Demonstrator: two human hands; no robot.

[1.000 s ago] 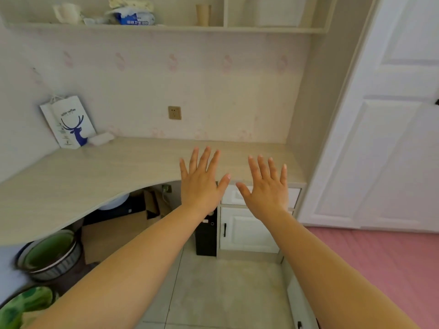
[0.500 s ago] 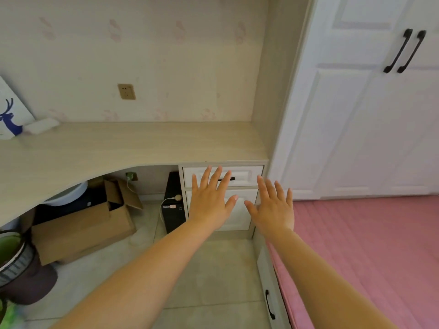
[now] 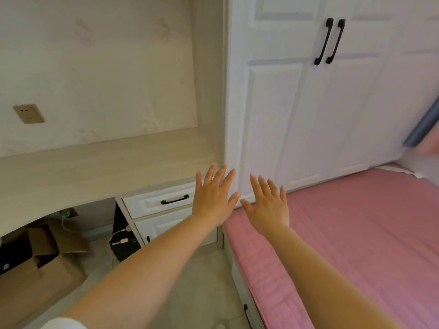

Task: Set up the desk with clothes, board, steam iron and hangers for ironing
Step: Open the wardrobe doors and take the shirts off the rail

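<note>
A: What fills most of the view?

B: The white wardrobe (image 3: 332, 103) on the right, both doors closed, with two black handles (image 3: 329, 41) side by side near the top. Below it lies the bed (image 3: 356, 233) under a pink cover, running from the wardrobe's foot toward the camera.

A: And the left side?

B: The pale wood worktop (image 3: 95, 167), set against a papered wall, with its right end meeting the tall side panel next to the wardrobe. A wall socket (image 3: 29, 113) sits above it at the far left. None of the clothes, board, iron or hangers can be seen on it or anywhere else in view.

A: Beneath it?

B: A white drawer unit (image 3: 161, 210) with a black pull on the top drawer, a dark box-shaped unit (image 3: 122, 241) on the floor just beside it, and an open cardboard box (image 3: 45, 264) further left.

A: The hands?

B: Both arms reach forward, palms down. The left hand (image 3: 212, 200) hovers in front of the drawer unit's right edge, fingers straight and spread, its grip wide open and holding nothing. The right hand (image 3: 269, 206) is over the near corner of the bed, fingers likewise spread, grip open and empty. The thumbs point toward each other, close but apart.
</note>
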